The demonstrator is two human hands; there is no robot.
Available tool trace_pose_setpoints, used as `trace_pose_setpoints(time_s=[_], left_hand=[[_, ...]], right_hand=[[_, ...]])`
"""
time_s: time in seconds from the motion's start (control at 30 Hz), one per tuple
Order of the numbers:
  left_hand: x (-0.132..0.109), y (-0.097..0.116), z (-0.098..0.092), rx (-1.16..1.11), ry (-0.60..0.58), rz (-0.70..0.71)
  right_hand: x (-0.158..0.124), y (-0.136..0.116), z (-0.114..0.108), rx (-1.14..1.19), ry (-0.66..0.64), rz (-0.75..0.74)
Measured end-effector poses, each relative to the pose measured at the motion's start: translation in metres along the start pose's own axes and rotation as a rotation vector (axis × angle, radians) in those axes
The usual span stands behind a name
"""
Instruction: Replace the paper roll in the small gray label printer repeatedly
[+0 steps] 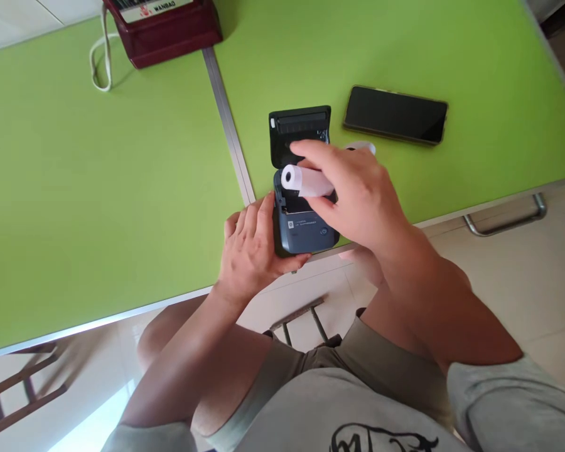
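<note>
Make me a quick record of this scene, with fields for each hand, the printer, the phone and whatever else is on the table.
Left hand: holds the printer at its left side and near end
Right hand: grips a white paper roll over the printer's open bay
Printer lid: flipped up
Phone: lying flat, dark screen up, right of the lid
Far side: maroon box with a white cord
Table: green, crossed by a metal strip
</note>
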State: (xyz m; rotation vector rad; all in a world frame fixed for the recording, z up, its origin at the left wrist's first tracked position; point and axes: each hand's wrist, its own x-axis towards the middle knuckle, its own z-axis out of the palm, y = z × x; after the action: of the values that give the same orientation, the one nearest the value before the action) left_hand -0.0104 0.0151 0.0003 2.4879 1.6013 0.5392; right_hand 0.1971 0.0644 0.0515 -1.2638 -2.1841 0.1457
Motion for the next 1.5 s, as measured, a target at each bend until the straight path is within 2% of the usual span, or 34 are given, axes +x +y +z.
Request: trace_pose_setpoints(time_s=[0.07, 0.17, 0.33, 0.43, 0.53, 0.63, 0.73, 0.83, 0.93, 1.07, 1.13, 1.2, 1.3, 1.4, 1.5], left_hand=[[0.0, 0.0, 0.0, 0.0, 0.009, 0.014], [0.0, 0.0, 0.0, -0.009, 0.017, 0.031], [-0.001, 0.0, 0.001, -0.042, -0.008, -0.002], [-0.002, -0.001, 0.0, -0.054, 0.006, 0.031], [-0.002, -0.002, -0.003, -0.03, 0.006, 0.102], [-0.003, -0.003, -0.005, -0.026, -0.01, 0.109], [-0.003, -0.004, -0.004, -0.04, -0.026, 0.098], [-0.003, -0.006, -0.003, -0.04, -0.03, 0.104], [-0.004, -0.007, -0.003, -0.041, -0.035, 0.118], [-0.004, -0.007, -0.003, -0.035, -0.01, 0.149], [-0.004, -0.007, -0.003, -0.029, 0.007, 0.164], [-0.004, -0.007, -0.003, -0.03, 0.014, 0.171], [-0.004, -0.007, -0.002, -0.042, 0.004, 0.157], [-0.005, -0.007, -0.001, -0.045, -0.002, 0.134], [-0.005, -0.007, 0.0, -0.033, -0.001, 0.145]], right_hand=[[0.001, 0.004, 0.002, -0.09, -0.018, 0.039], [0.003, 0.009, 0.004, -0.148, -0.053, 0.018], [0.004, 0.01, 0.001, -0.052, -0.084, 0.002], [-0.001, 0.005, -0.002, 0.043, -0.076, -0.055], [-0.013, -0.002, 0.001, 0.097, 0.006, -0.107], [-0.024, -0.002, 0.009, 0.156, 0.141, -0.153], [-0.021, 0.006, 0.008, 0.073, 0.196, -0.01], [-0.007, 0.014, 0.003, -0.057, 0.147, 0.161], [0.004, 0.019, 0.002, 0.055, 0.179, 0.139], [0.001, 0.018, 0.002, 0.258, 0.433, 0.093], [-0.007, 0.015, 0.002, 0.331, 0.513, 0.098], [-0.017, 0.011, 0.003, 0.437, 0.498, 0.152], [-0.03, 0.009, 0.011, 0.546, 0.365, 0.307], [-0.036, 0.015, 0.023, 0.536, 0.237, 0.419], [-0.035, 0.024, 0.032, 0.508, 0.179, 0.44]])
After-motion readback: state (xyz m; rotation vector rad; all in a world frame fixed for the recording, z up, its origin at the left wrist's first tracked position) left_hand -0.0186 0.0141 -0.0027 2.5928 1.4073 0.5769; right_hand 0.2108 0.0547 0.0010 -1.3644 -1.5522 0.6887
